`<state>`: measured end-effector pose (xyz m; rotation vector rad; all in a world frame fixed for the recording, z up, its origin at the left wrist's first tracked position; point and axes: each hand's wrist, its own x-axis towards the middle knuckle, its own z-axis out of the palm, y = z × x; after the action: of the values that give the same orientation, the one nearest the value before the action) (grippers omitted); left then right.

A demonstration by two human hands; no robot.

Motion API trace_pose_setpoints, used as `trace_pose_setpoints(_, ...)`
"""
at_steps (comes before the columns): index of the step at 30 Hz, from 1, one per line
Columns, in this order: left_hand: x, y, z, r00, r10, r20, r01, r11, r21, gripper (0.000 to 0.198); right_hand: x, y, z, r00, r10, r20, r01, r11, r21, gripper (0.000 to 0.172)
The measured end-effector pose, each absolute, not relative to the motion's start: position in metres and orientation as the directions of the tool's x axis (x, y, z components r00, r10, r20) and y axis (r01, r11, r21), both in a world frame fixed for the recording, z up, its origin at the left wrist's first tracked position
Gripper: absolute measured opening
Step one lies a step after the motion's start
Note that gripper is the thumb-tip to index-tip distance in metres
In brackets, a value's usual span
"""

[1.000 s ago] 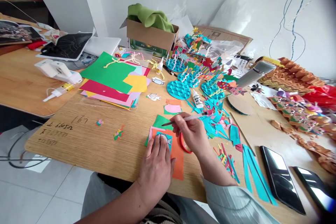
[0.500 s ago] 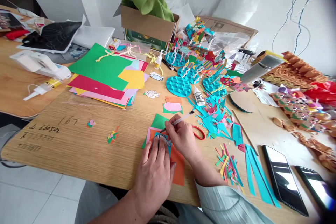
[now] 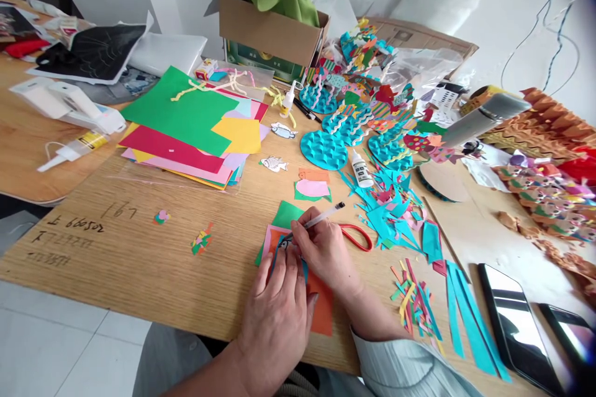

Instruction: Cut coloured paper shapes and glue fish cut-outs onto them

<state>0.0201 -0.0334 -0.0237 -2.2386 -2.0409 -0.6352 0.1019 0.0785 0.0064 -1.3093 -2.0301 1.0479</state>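
My left hand (image 3: 279, 301) lies flat with its fingers stretched over a small stack of coloured paper. Under its fingertips a white paper fish (image 3: 285, 244) with a dark outline rests on blue paper. My right hand (image 3: 328, 254) grips a slim, clear-barrelled pen (image 3: 322, 216). The pen's tip is down at the fish's head end, and the fish's tail is hidden by my hands. Orange paper (image 3: 322, 313) and green paper (image 3: 285, 213) stick out from the stack. Just right of my right hand are red scissor handles (image 3: 367, 242).
Coloured sheets (image 3: 181, 115) are piled at the left. Two more paper fish (image 3: 274, 164) and a glue bottle (image 3: 361, 170) lie beyond my hands. Blue scraps (image 3: 395, 217), thin paper strips (image 3: 414, 298) and a phone (image 3: 507, 316) are on the right. Blue discs with fish decorations (image 3: 325, 150) stand behind.
The pen tip has moved from just above the fish to its head end. My right hand has shifted over the fish's tail. My left hand keeps its place, and the view has shifted slightly.
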Motion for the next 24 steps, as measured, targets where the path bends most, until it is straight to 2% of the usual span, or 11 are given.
trace_pose_setpoints(17, 0.0222, -0.0361, -0.0253, 0.034, 0.944, 0.327, 0.966, -0.115, 0.232, 0.041, 0.1013, 0.0754, 0.0057, -0.451, 0.893, 0.004, 0.542, 0.278, -0.793, 0.021)
trace_pose_setpoints(24, 0.0222, -0.0359, -0.0241, 0.034, 0.948, 0.317, 0.966, -0.112, 0.232, 0.04, 0.0993, 0.0738, 0.0098, -0.454, 0.889, 0.058, 0.554, 0.333, -0.763, 0.02)
